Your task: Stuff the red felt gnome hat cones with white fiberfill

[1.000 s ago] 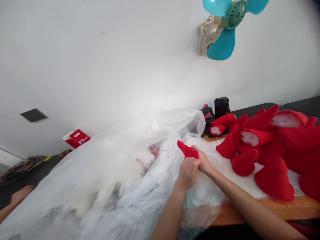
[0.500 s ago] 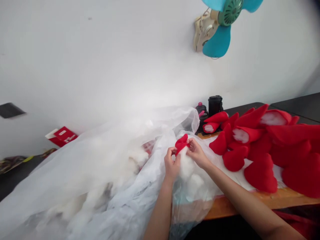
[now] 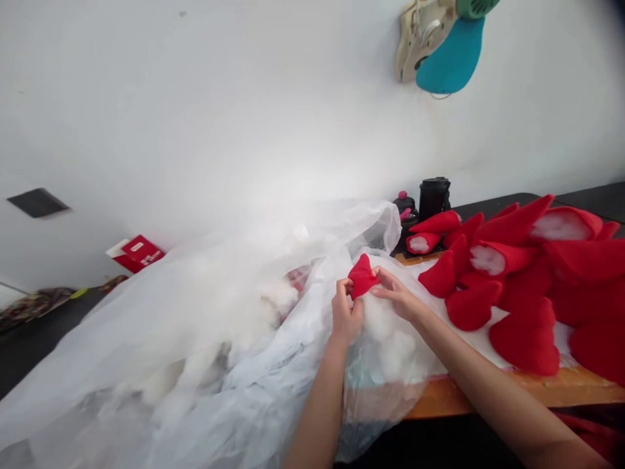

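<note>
The fingers of the left hand [image 3: 344,291] are bent and pinch a small red cloth [image 3: 362,276] from one side. The fingers of the right hand [image 3: 382,280] reach in and hold it from the other side. The cloth is a pointy shape, and it sits between the two hands, with its tip up. White fluff [image 3: 385,329] bulges just under the cloth and the right hand. A big clear bag [image 3: 273,339] full of more fluff lies around it and to the left. Past the right arm, a heap of red cloth pieces [image 3: 517,280] lies on a wood table [image 3: 454,397], and some have fluff poking out. Behind them stand a black cup [image 3: 433,198] and a small dark jar [image 3: 404,212]. A blue fan [image 3: 454,62] hangs on the white wall [image 3: 195,111].
</note>
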{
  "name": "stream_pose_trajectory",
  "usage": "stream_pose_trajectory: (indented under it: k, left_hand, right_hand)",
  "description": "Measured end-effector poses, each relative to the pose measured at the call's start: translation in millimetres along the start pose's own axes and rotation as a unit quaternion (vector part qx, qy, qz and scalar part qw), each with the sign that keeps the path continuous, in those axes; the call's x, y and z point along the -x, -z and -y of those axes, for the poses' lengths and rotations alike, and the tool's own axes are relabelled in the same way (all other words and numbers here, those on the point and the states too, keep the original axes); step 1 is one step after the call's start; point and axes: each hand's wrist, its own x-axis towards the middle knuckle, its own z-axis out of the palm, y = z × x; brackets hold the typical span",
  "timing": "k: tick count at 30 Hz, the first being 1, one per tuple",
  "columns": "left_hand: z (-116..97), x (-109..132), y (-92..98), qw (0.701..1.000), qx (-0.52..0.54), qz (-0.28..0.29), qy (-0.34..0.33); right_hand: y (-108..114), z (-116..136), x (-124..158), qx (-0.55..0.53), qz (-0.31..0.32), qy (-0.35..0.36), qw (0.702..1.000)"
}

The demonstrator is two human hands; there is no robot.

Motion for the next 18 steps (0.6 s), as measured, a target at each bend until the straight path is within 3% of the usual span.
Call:
stream_pose_trajectory:
  k: [4,9,13,15,18]
  left_hand:
    - [-3,1,2.7,1.000,0.009,0.021,0.001]
    - [-7,7,0.8,0.989,-0.028,0.089,-0.111]
    - [-13,16,-9.1,0.968,-0.050,0.177,-0.173]
    - [-13,19,-15.4,0.969,-0.053,0.171,-0.172]
    - [-10,16,-21.0,0.989,-0.051,0.076,-0.117]
  right_hand:
    - [-1,-3,-1,0.030,-0.033,-0.005,0.999]
    - [2,-16,-4,0.132,-0.095,0.034,0.986]
    - [9,-21,-2,0.225,-0.230,0.078,0.944]
    - [11,-21,-1,0.229,-0.254,0.088,0.936]
    - [8,-18,-2,0.199,-0.224,0.087,0.950]
